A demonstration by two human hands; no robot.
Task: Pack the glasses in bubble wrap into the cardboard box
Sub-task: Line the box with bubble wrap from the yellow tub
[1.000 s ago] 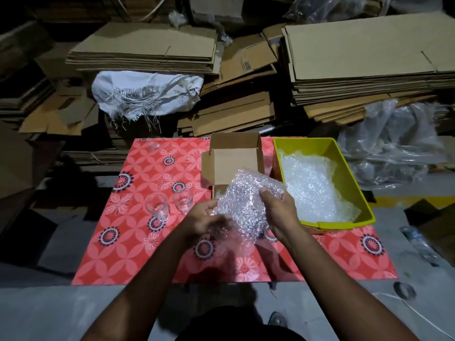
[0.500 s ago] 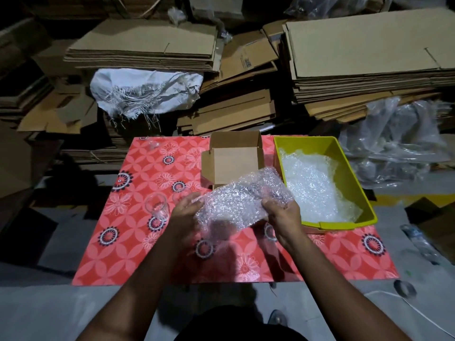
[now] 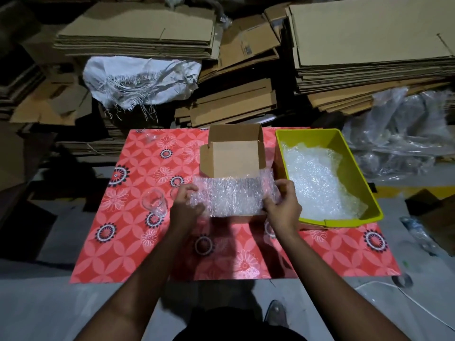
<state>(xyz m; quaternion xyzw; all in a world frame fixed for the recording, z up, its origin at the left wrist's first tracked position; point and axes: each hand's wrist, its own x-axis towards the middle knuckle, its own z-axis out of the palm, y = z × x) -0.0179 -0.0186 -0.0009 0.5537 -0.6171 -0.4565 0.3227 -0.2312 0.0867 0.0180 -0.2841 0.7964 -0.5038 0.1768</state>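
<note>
- Both hands, left hand (image 3: 185, 202) and right hand (image 3: 283, 205), pinch a bubble wrap sheet (image 3: 234, 196) spread flat.
- Next likely: lay the glass (image 3: 154, 202) on it, roll, then fill the box (image 3: 235, 153).

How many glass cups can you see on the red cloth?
2 for sure. One glass stands left of the left hand. Another glass peeks out behind that hand. A blurry clear thing at the cloth's far edge may be a third.

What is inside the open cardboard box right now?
The cardboard box shows bare inner walls and no glass; its front part is hidden behind the bubble wrap sheet stretched between both hands.
</note>
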